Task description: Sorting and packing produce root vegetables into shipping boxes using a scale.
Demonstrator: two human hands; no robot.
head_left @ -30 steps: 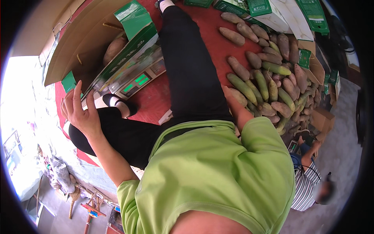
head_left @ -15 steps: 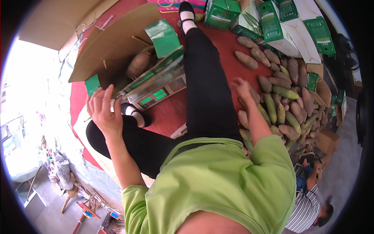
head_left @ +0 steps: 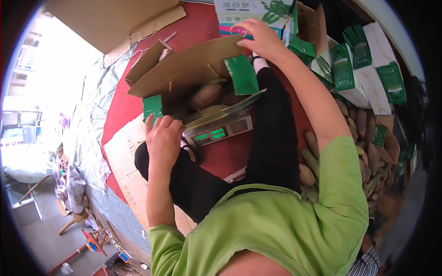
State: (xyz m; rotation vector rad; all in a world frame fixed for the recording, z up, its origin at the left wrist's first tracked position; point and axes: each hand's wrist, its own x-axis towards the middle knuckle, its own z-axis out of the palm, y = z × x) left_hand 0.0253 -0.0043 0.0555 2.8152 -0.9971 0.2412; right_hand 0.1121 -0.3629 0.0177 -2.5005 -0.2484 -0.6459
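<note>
Now my left hand (head_left: 163, 138) rests at the near left corner of the open cardboard box (head_left: 189, 69), in the middle of the frame, with its fingers curled over the green flap (head_left: 152, 106) there; how firmly it grips I cannot tell. The box stands on a weighing scale (head_left: 218, 131) with green digits, and inside it I see brown sweet potatoes (head_left: 207, 95). My right hand (head_left: 260, 39) is stretched to the upper middle of the frame, at the far edge of the box, and its fingers are pressed together on a thin pink band (head_left: 238, 31), just in front of a white and green carton (head_left: 248, 11). More sweet potatoes (head_left: 363, 126) lie in a heap at the right, beside folded green and white cartons (head_left: 368, 73). I think the risk is the box itself: it sits tilted on the small scale, so if I push the corner too much it could slide off and spill. The band could also slip from my fingers, because I pinch it only lightly.
</note>
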